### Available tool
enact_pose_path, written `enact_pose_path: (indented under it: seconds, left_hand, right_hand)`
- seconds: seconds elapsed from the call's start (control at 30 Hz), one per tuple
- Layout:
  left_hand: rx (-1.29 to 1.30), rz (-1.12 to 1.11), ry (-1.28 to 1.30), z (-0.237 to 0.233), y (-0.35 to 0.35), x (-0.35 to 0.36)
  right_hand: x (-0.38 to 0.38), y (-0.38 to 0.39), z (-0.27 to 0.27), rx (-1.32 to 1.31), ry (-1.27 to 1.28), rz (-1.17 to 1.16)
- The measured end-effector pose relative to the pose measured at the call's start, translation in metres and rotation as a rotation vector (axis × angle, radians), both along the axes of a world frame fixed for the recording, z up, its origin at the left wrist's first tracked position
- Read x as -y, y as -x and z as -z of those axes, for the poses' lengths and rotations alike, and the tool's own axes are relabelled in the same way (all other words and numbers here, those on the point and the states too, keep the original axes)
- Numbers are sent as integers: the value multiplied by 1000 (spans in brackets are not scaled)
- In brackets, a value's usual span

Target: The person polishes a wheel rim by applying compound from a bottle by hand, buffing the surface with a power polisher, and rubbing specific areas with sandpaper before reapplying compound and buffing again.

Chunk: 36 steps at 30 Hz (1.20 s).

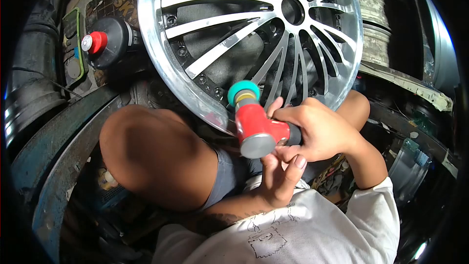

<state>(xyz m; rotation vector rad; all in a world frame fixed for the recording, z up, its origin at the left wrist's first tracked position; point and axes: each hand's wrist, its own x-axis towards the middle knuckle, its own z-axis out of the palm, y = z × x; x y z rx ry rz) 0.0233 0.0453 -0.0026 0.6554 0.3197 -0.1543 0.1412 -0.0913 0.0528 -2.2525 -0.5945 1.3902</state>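
Note:
My right hand (pixel 320 129) is wrapped round the black handle of a red power tool (pixel 254 120), which has a grey round cap and a green pad at its far end. Just below the handle, my left hand (pixel 281 181) is raised with thumb and finger apart, close to my right fingers; nothing shows between them. Beyond the tool, a silver multi-spoke wheel rim (pixel 151 34) stands tilted in front of my knees. The green pad overlaps the rim's near edge in view; contact cannot be made out.
A black bottle with a red cap (pixel 110 44) lies left of the rim, near a green-edged object (pixel 73 44). Other wheels (pixel 373 19) are stacked at the right. A curved blue-grey metal edge (pixel 63 137) runs along the left.

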Motion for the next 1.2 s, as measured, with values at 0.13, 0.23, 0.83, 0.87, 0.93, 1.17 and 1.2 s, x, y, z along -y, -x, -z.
enact_pose_path:
  seconds: [0.13, 0.23, 0.83, 0.87, 0.93, 1.17, 1.2]
  left_hand:
    - [87, 100, 41, 2, 4, 36]
    - [284, 158, 2, 19, 14, 57]
    - [784, 163, -402, 10, 6, 50]
    - [779, 59, -348, 9, 8, 56]
    - [782, -156, -198, 15, 19, 74]
    - [734, 117, -270, 0, 7, 56]
    - [756, 96, -328, 5, 11, 57]
  right_hand:
    - [26, 20, 5, 106, -146, 303]
    - [46, 43, -1, 0, -209, 646]
    - [98, 65, 45, 543, -285, 1166]
    - [83, 54, 52, 786, -233, 869]
    - [44, 39, 63, 1029, -213, 439]
    - [-20, 19, 93, 939, -121, 122]
    - [-17, 21, 90, 938, -102, 104]
